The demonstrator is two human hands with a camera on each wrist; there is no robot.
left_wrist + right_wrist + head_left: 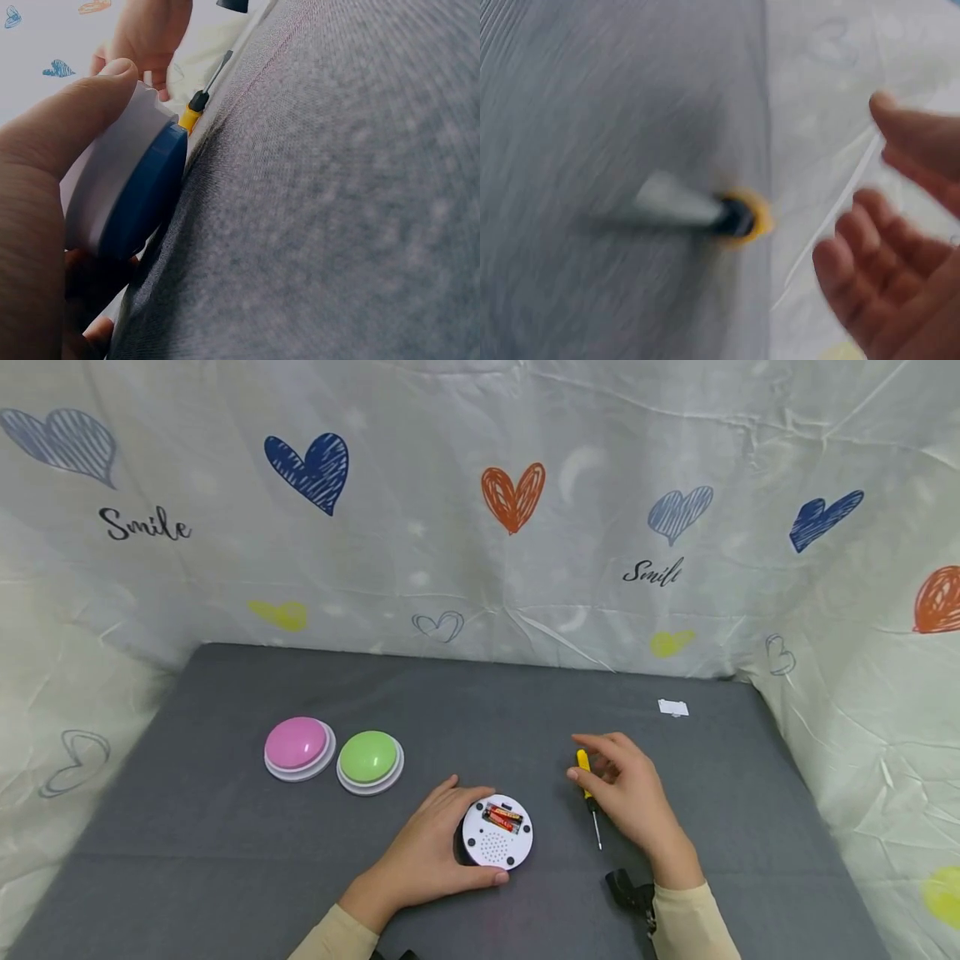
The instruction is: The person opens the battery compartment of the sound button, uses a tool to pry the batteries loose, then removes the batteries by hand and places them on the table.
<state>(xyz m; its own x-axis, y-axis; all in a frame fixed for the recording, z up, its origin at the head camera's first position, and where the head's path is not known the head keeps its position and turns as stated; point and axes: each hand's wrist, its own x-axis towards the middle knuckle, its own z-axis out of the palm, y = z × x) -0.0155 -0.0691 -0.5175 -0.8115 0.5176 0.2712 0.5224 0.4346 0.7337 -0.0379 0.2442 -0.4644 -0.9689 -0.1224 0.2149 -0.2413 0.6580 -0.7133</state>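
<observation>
My left hand [423,847] grips a round button upside down between thumb and fingers. Its white base [491,847] faces up in the head view, with dotted speaker holes and an uncovered compartment holding two red-and-black batteries [502,817]. The left wrist view shows the button's blue dome [146,202] close over the cloth. My right hand [633,789] hovers by a yellow-and-black screwdriver [588,781], fingers and thumb spread. In the right wrist view the fingers are apart from the screwdriver [739,217], which is blurred.
A pink button [296,743] and a green button [367,757], both on white bases, sit dome up at the left. A small white piece [672,707] lies at the back right of the grey cloth [525,718]. A printed curtain [420,527] hangs behind the table.
</observation>
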